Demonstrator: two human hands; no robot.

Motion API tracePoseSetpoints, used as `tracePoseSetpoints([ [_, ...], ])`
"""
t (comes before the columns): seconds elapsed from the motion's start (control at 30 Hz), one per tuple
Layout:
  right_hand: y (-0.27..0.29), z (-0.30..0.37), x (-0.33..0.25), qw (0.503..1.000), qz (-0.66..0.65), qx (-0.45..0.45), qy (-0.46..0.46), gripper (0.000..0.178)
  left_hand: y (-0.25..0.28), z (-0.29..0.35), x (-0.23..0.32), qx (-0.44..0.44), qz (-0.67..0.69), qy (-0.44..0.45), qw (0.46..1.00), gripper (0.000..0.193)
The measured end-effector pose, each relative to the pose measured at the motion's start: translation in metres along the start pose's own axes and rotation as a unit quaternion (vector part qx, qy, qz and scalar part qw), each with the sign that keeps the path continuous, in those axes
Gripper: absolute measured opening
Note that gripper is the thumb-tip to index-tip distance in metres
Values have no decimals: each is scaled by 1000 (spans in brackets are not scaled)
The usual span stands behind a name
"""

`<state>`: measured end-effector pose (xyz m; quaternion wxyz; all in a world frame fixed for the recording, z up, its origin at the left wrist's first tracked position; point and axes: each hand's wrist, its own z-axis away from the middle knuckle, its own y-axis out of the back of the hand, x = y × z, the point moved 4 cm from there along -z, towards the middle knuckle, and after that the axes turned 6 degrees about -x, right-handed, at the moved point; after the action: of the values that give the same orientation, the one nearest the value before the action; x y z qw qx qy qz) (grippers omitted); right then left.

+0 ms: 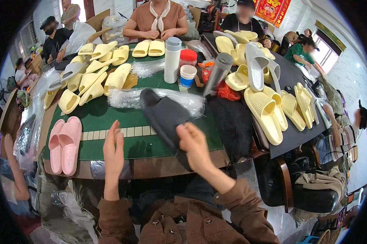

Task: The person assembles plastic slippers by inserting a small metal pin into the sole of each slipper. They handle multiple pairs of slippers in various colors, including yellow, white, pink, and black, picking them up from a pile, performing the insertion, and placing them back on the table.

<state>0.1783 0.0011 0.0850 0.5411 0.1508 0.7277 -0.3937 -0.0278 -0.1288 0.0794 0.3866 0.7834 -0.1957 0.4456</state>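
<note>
A black slide slipper is held tilted over the green mat by my right hand, whose thumb and fingers close on its near edge. To the left of it, my left hand is open, fingers stretched upward and touching nothing I can see. A pair of pink slippers lies side by side at the mat's left edge. Between the pink pair and the black slipper runs a row of small pale tiles. A bundle of clear plastic bags lies just beyond, partly behind the black slipper.
Many yellow slippers crowd the table's far left, with more yellow slippers on the right-hand table. A white tumbler, red-lidded jar and grey bottle stand mid-table. A person sits opposite; a black chair is right.
</note>
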Motion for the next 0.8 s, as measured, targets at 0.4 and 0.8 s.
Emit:
tracePoseSetpoints([
  [0.4, -13, 5, 34, 937, 288, -196, 5, 37, -25, 16, -48, -17, 130, 86, 988, 73],
  [0.8, 99, -63, 48, 786, 610, 30, 98, 54, -52, 18, -41, 15, -76, 5, 997, 62],
])
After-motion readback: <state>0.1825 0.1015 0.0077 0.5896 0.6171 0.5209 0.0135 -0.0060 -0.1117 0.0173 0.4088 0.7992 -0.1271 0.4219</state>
